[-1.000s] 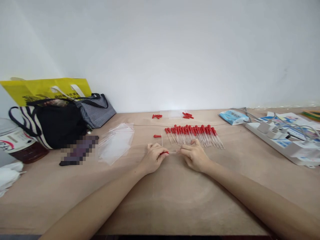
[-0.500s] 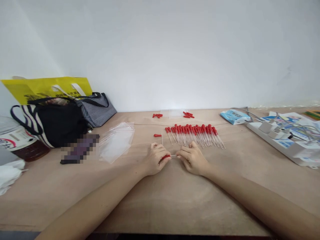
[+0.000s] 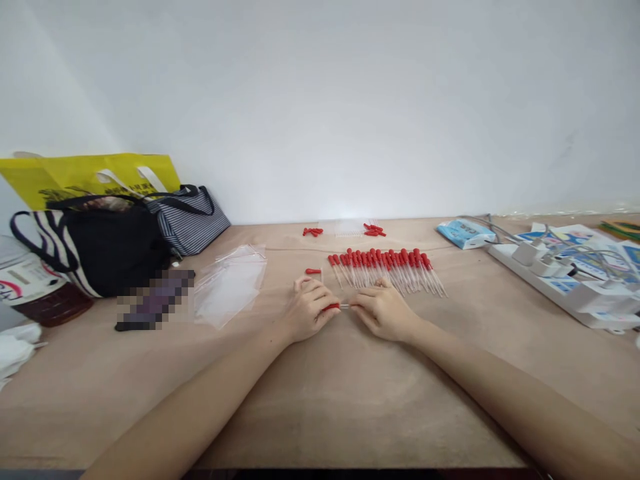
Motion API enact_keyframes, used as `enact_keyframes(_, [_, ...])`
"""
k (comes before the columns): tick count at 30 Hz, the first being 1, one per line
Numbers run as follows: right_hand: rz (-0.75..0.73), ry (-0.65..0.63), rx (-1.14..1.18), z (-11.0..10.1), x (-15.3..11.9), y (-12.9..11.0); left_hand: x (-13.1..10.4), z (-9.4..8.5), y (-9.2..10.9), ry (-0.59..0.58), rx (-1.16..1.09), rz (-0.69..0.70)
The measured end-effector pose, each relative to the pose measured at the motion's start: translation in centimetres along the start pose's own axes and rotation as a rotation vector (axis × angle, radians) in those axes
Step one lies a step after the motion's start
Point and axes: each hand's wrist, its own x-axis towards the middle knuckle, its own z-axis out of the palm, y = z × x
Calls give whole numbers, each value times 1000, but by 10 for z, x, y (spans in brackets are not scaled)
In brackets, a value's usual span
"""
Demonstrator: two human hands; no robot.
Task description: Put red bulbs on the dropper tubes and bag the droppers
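Observation:
Low over the table, my left hand [image 3: 311,309] is closed on a red rubber bulb [image 3: 331,307], its tip showing between thumb and fingers. My right hand [image 3: 383,312] pinches the thin clear glass tube [image 3: 345,306] that joins the bulb; a short length shows between the hands. Just beyond my left hand lie a loose red bulb [image 3: 313,271] and a clear tube [image 3: 322,274]. Behind my right hand is a row of several droppers [image 3: 383,267] with red bulbs pointing to the wall. Two small piles of red bulbs [image 3: 313,232] lie farther back, beside more clear tubes [image 3: 349,232].
Clear plastic bags [image 3: 230,287] lie to the left, near a blurred dark phone-like object [image 3: 157,300]. Bags [image 3: 105,247] and a bottle [image 3: 47,293] stand at far left. On the right are a blue packet [image 3: 465,233] and a white power strip [image 3: 540,280] with cables.
Both hands sit slightly higher in the picture and the gap between them is a little smaller, with less tube showing. The whole view has shifted slightly.

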Motion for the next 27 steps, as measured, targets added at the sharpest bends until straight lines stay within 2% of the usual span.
enact_keyframes(3, [119,19,53,-3,3,12,0,0,-10,68,36,-113])
enact_keyframes(6, [403,146,206,0,15,27,1,4,-26,145,104,-324])
enact_keyframes(8, [534,202,225,5,29,32,2,8,-37,131,144,-428])
enact_keyframes(10, [604,214,156,13,45,32,3,12,-46,69,154,-466])
enact_keyframes(12, [642,190,72,20,60,26,4,14,-52,-10,157,-439])
enact_keyframes(15, [646,82,-51,31,78,14,6,14,-55,-125,174,-389])
enact_keyframes(19, [617,-49,-161,39,86,7,8,10,-54,-216,152,-403])
enact_keyframes(21, [614,-65,-172,40,85,6,8,9,-53,-189,138,-400])
enact_keyframes(24, [634,-59,-186,39,81,5,8,10,-52,-91,126,-393])
enact_keyframes(27, [632,-13,-197,35,79,-4,8,14,-55,7,122,-406])
